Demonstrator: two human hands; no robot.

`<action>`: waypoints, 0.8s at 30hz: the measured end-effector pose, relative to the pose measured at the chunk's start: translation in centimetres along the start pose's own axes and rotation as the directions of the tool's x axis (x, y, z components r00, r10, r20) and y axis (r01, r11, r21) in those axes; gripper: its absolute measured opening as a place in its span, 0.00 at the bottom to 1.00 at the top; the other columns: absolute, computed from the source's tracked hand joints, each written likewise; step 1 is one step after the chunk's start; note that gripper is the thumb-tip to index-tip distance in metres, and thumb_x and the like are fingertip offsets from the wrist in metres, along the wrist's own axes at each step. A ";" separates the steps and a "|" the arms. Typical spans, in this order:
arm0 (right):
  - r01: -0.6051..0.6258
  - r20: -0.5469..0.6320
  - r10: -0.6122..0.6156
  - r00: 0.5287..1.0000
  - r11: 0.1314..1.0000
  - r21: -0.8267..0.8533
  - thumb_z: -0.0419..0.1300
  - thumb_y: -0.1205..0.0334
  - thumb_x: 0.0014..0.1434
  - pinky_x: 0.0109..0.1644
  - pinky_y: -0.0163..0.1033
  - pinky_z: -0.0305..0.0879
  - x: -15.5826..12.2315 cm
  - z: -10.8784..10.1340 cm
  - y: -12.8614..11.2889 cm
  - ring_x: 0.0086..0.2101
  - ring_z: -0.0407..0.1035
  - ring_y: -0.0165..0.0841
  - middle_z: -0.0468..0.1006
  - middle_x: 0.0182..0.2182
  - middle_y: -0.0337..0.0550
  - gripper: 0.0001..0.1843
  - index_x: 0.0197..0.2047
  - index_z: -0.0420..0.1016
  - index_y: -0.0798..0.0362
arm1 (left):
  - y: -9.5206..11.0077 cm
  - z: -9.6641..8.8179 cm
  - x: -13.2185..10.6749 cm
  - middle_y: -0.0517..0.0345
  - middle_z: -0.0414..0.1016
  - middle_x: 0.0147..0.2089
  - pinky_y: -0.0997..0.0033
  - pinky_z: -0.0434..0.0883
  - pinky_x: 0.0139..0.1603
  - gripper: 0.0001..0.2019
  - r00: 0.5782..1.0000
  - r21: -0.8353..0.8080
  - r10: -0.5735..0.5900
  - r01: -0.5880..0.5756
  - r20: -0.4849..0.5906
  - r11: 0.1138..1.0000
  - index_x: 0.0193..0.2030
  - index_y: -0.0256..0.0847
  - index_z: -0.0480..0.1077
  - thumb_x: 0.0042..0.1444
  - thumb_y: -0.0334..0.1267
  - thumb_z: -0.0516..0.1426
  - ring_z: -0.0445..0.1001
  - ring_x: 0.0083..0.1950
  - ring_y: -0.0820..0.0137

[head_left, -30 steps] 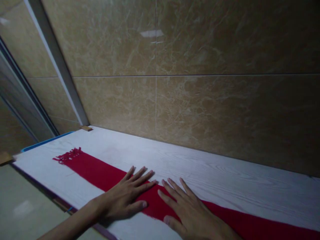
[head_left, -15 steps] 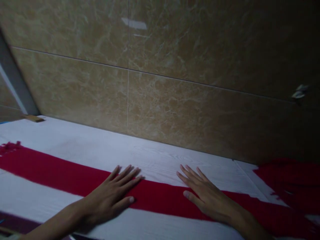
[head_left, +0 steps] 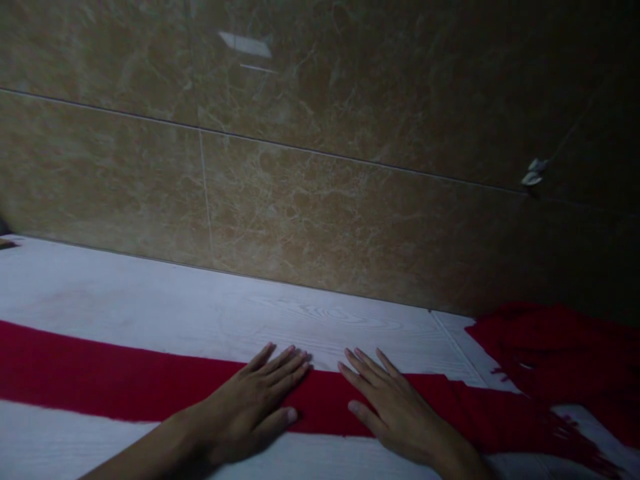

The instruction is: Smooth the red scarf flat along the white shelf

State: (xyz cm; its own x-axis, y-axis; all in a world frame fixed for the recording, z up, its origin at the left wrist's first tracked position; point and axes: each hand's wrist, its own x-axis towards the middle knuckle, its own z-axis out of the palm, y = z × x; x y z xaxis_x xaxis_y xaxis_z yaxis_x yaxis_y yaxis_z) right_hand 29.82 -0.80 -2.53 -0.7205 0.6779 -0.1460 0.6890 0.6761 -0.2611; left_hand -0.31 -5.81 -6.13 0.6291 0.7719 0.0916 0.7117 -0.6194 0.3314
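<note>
A long red scarf with a fringed right end lies stretched across a white wood-grained table. My left hand rests palm down on it near the middle, fingers outstretched and tips at its far edge. To the right, my right hand also lies flat on the scarf with fingers spread. A strip of red cloth shows between the two hands. Right of my right hand the scarf has small creases. Neither hand grips anything.
A heap of red fringed cloth lies at the right end of the white table. Behind stands a brown marble-look tiled wall with a small white fitting. A brown block sits at the far left edge.
The view has turned to the right, so more of the red heap and the scarf's right fringe shows. My hands are closer together, both still flat on the scarf.
</note>
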 end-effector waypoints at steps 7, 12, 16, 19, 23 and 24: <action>0.015 -0.174 -0.010 0.985 0.999 0.029 0.51 0.50 0.73 0.72 0.57 0.45 1.6 -0.5 -0.5 0.64 0.60 0.43 0.69 0.65 0.49 0.24 0.66 0.68 0.51 | 0.7 -2.1 2.9 0.53 0.70 0.67 0.53 0.61 0.68 0.23 0.994 0.028 -0.085 0.088 -0.071 0.996 0.68 0.52 0.65 0.71 0.52 0.45 0.68 0.66 0.56; 0.030 -0.144 -0.006 0.990 0.986 0.166 0.68 0.51 0.60 0.45 0.40 0.65 4.8 -1.4 -0.3 0.41 0.72 0.37 0.80 0.43 0.42 0.16 0.47 0.77 0.50 | 0.6 -4.4 6.5 0.56 0.77 0.40 0.69 0.68 0.40 0.08 0.985 -0.162 -0.134 0.150 0.109 0.975 0.40 0.41 0.76 0.60 0.41 0.59 0.73 0.39 0.66; 0.000 0.012 -0.004 1.000 0.951 0.308 0.72 0.53 0.53 0.32 0.33 0.56 6.0 -1.4 1.5 0.33 0.69 0.32 0.79 0.33 0.36 0.14 0.39 0.79 0.50 | -0.8 -4.7 7.2 0.61 0.74 0.31 0.74 0.61 0.30 0.09 0.949 -0.357 -0.206 0.283 0.237 0.890 0.38 0.39 0.75 0.56 0.42 0.61 0.67 0.31 0.71; -0.005 -0.007 0.009 1.000 0.898 0.441 0.69 0.57 0.56 0.29 0.32 0.53 6.3 -0.7 2.6 0.28 0.66 0.28 0.76 0.27 0.34 0.08 0.35 0.80 0.52 | -1.8 -4.1 7.2 0.63 0.72 0.29 0.75 0.61 0.31 0.12 0.953 -0.514 -0.171 0.280 0.250 0.811 0.37 0.38 0.75 0.56 0.47 0.61 0.64 0.30 0.73; -0.049 0.012 0.050 0.999 0.833 0.551 0.67 0.58 0.58 0.25 0.31 0.50 6.7 0.2 3.2 0.23 0.61 0.26 0.71 0.22 0.31 0.08 0.34 0.79 0.54 | -2.5 -3.4 7.2 0.61 0.74 0.30 0.75 0.63 0.33 0.14 0.953 -0.585 -0.196 0.298 0.233 0.755 0.36 0.37 0.76 0.57 0.47 0.61 0.66 0.31 0.73; -0.056 0.017 0.056 0.998 0.845 0.532 0.67 0.57 0.59 0.25 0.32 0.50 6.7 0.1 3.1 0.23 0.61 0.26 0.70 0.21 0.31 0.08 0.34 0.79 0.54 | -2.4 -3.4 7.2 0.60 0.76 0.30 0.75 0.64 0.34 0.14 0.955 -0.562 -0.193 0.290 0.227 0.775 0.36 0.37 0.77 0.58 0.47 0.60 0.68 0.31 0.72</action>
State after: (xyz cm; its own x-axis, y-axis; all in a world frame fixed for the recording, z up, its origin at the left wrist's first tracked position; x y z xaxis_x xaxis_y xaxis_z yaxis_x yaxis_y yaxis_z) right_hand 27.12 5.75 -4.42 -0.6819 0.7099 -0.1763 0.5812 0.3795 -0.7199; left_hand 1.45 1.74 -3.09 0.5344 0.8238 -0.1892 0.5583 -0.1760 0.8107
